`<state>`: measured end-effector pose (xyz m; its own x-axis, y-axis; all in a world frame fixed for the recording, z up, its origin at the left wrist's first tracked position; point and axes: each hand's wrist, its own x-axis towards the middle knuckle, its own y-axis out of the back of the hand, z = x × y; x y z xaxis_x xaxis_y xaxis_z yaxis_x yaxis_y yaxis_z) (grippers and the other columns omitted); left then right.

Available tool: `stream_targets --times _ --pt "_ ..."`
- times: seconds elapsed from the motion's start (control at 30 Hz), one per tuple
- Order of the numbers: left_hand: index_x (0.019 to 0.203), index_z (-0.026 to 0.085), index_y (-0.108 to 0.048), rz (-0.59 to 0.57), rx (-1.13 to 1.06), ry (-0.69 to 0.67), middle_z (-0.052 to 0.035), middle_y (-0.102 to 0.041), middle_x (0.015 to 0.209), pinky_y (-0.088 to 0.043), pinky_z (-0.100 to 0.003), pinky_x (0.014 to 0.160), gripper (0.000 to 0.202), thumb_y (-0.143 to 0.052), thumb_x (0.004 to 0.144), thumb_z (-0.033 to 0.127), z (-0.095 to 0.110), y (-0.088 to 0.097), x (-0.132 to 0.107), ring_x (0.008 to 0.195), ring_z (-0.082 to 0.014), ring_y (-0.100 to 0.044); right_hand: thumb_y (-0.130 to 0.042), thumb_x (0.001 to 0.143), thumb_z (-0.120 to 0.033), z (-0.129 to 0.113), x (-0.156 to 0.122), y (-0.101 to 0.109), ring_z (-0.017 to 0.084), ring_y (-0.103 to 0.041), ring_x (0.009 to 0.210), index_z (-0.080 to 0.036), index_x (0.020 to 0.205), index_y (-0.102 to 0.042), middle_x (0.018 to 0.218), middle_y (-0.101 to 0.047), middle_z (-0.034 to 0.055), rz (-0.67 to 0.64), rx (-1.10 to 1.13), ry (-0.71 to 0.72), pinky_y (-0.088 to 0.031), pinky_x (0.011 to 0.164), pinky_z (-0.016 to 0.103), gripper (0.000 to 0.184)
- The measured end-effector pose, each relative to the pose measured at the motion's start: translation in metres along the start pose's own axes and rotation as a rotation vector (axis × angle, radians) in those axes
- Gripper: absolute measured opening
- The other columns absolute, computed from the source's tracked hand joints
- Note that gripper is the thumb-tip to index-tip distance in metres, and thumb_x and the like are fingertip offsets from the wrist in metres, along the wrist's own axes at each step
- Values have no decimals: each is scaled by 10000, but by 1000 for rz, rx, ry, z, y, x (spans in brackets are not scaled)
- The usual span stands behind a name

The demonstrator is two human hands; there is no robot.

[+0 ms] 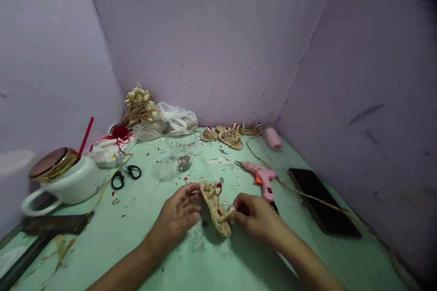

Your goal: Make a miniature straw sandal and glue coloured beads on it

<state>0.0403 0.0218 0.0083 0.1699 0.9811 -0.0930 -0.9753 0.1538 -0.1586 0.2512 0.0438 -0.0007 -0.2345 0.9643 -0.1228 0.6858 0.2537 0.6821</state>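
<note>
A small braided straw slipper (215,211) stands tilted on its edge between my hands, its red beads showing along the strap. With thumb and fingertips pinched together, my right hand (254,216) grips the slipper's strap at its lower right. My left hand (179,211) is beside the slipper's upper left side, fingers apart and the index fingertip at its edge; whether it touches cannot be made out. Beyond lies a pink glue gun (261,177), nozzle pointing left. A clear plastic cup (182,150) with small shiny bits in it stands farther back.
More straw slippers (230,137) lie by the back wall, near a pink thread spool (273,138). Scissors (126,176), a white mug (75,182) and a hammer (51,232) are at left. At right, twine (300,191) crosses a dark phone (324,202). Dried flowers (138,107) stand behind.
</note>
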Motion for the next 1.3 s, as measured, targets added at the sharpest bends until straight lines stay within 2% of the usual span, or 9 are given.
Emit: stream_targets --times 0.17,0.3,0.4,0.5,0.63,0.73,0.9,1.03,1.3 --pt "1105 155 -512 -54 -111 13 -137 -571 1144 -415 -346 894 572 -737 589 256 -4 -3 4 1059 -264 -528 -610 641 -180 -13 -4 -20 114 -481 526 -192 670 -539 578 -581 -32 125 195 29 -333 486 204 78" --pt "1114 158 -472 9 -129 33 -156 -543 1186 -451 -370 839 625 -757 568 260 -6 -7 4 950 -255 -587 -577 637 -114 -18 -8 -28 118 -500 570 -193 674 -502 611 -569 -34 73 254 98 -360 533 208 116" --pt "1074 147 -467 78 -184 88 -141 -603 1060 -472 -356 778 577 -748 579 244 -8 -8 4 882 -238 -609 -545 616 -59 -15 -9 -32 124 -520 592 -188 686 -510 620 -572 -30 36 323 135 -376 545 211 151" --pt "1002 137 -490 147 -202 82 -74 -642 847 -475 -309 695 519 -747 554 180 -10 -8 5 757 -195 -617 -516 631 -51 -14 -8 -33 130 -535 599 -175 667 -548 621 -586 -16 4 381 177 -396 558 222 132" --pt "950 146 -513 157 -230 102 -35 -643 764 -462 -281 624 477 -724 524 112 -11 -8 4 671 -169 -609 -535 703 -146 -20 -9 -24 134 -533 594 -171 709 -587 662 -611 4 130 448 161 -413 540 228 58" --pt "952 150 -520 122 -230 140 -36 -645 768 -456 -280 605 451 -709 544 117 -11 -10 1 667 -172 -612 -566 744 -305 -27 -10 -14 148 -556 640 -172 853 -610 836 -637 44 252 594 104 -442 531 242 178" --pt "907 149 -540 75 -192 145 -22 -646 736 -450 -262 612 429 -721 521 98 -15 -13 -3 660 -158 -608 -622 718 -426 -26 -5 -8 88 -549 485 -157 905 -632 859 -644 46 34 959 -6 -424 430 216 328" --pt "888 143 -549 56 -186 123 -8 -641 715 -449 -253 621 408 -724 524 90 -16 -13 -2 652 -144 -604 -646 721 -395 -20 -1 -10 71 -549 437 -144 869 -642 747 -627 14 -48 997 -43 -409 395 190 292" --pt "925 135 -514 17 -151 122 -40 -654 746 -446 -263 608 436 -703 536 80 -18 -12 -2 657 -158 -610 -673 703 -423 -21 -3 -8 56 -559 413 -158 856 -648 703 -615 -12 -117 1014 -2 -364 379 162 307"
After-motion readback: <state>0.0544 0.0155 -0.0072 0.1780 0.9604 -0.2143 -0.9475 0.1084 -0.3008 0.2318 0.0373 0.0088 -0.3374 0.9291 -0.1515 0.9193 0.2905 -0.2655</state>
